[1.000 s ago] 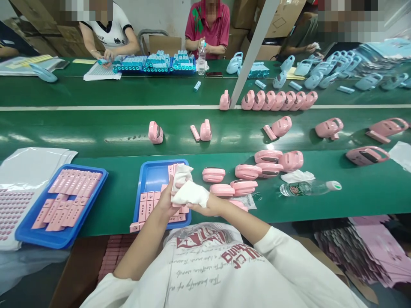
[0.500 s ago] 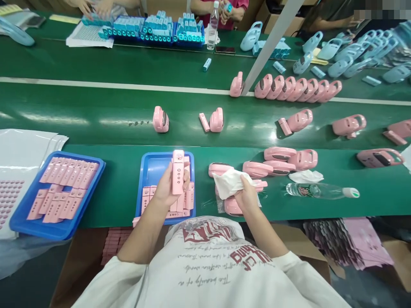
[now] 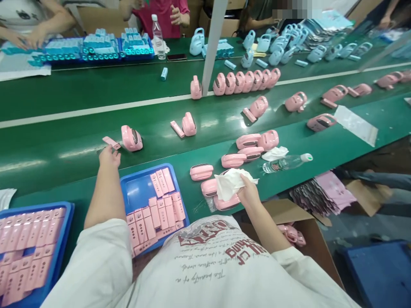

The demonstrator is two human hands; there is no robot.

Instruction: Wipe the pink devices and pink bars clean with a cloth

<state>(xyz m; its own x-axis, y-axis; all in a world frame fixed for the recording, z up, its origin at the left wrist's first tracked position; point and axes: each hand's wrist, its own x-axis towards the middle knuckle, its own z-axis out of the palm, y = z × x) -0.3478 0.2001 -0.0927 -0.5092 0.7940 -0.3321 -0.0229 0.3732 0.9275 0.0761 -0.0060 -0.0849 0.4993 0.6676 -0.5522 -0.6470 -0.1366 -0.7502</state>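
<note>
Left of the bottle (image 3: 284,164), right fingers (image 3: 245,181) clamp tissue (image 3: 229,184), left fingers (image 3: 105,152) touch a pink bar (image 3: 111,142), grip unclear; shirt (image 3: 199,263) reads "The beauty of a".

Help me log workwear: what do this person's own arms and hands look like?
The left hand and right hand are bare, without gloves; the forearms are uncovered too, with no watch or bracelet visible. Loose, plain white sleeves end around the elbows. They belong to a white shirt with dark red print and thin script lettering.
</note>
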